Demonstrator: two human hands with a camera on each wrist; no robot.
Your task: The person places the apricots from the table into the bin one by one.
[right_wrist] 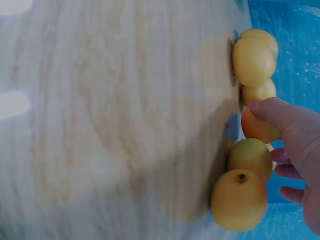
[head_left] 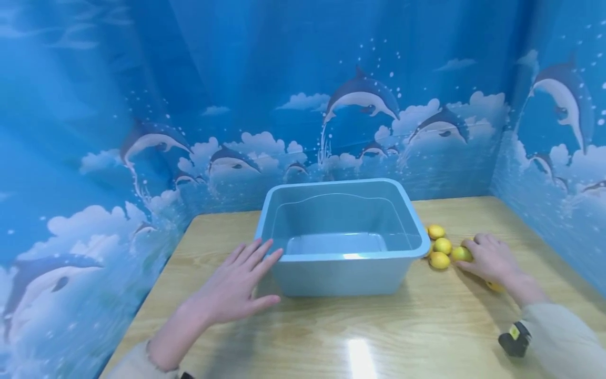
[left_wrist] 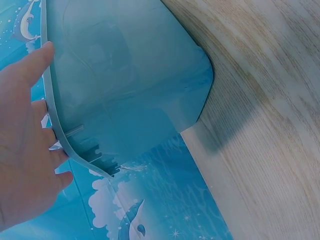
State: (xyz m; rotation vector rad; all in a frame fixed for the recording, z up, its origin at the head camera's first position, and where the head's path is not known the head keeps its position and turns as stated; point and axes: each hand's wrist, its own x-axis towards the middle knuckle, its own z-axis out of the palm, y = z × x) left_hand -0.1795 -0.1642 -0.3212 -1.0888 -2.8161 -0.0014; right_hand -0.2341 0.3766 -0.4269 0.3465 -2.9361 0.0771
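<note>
Head view: the right hand [head_left: 490, 259] curls thumb and fingers round a yellow fruit [head_left: 461, 255] right of the blue bin [head_left: 338, 276]; the left hand [head_left: 232, 288], fingers straight and spread, is at the bin's near-left corner. Other fruits [head_left: 439, 260] cluster between bin and right hand on the counter [head_left: 322, 337], before a dolphin-print curtain [head_left: 265, 63].

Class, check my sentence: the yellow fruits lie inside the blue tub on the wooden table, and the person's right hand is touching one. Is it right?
One part is wrong: the yellow fruits lie outside the blue tub, on the wooden table to its right, as the head view shows. The right hand is indeed touching one.
</note>
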